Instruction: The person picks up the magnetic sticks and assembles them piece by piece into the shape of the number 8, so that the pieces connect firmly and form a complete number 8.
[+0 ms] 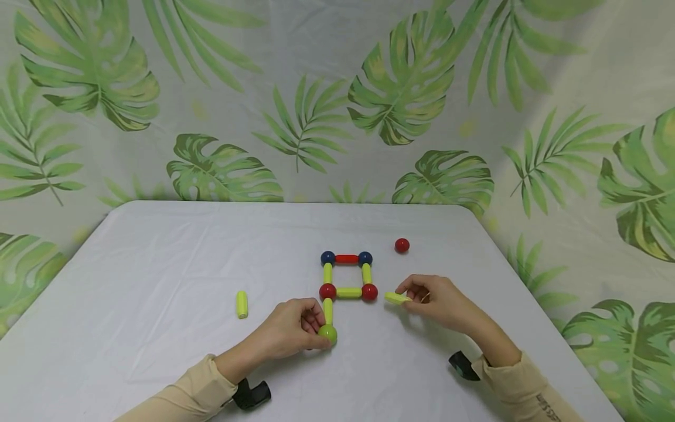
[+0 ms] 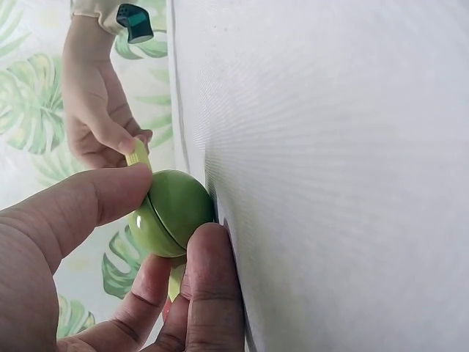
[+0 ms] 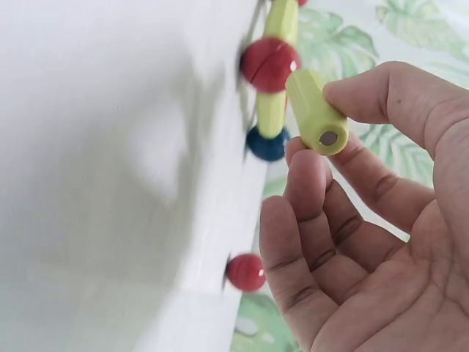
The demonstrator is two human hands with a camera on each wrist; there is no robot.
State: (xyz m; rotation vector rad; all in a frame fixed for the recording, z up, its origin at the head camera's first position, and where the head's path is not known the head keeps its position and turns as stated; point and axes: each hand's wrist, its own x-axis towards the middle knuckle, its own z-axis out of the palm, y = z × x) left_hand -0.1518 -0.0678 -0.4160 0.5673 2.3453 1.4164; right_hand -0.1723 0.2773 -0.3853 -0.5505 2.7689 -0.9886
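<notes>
My left hand grips a green ball between thumb and fingers. That ball touches the near end of a yellow-green rod, whose far end meets a red ball. Beyond it lies a square of rods, with a second red ball, two dark blue balls and a red rod along the far side. My right hand pinches a loose yellow-green rod just right of the second red ball, apart from it. A grey disc shows in that rod's end.
A loose yellow-green rod lies on the white table left of the square. Another red ball sits at the back right. Leaf-printed cloth hangs behind the table. Dark devices are strapped at both wrists.
</notes>
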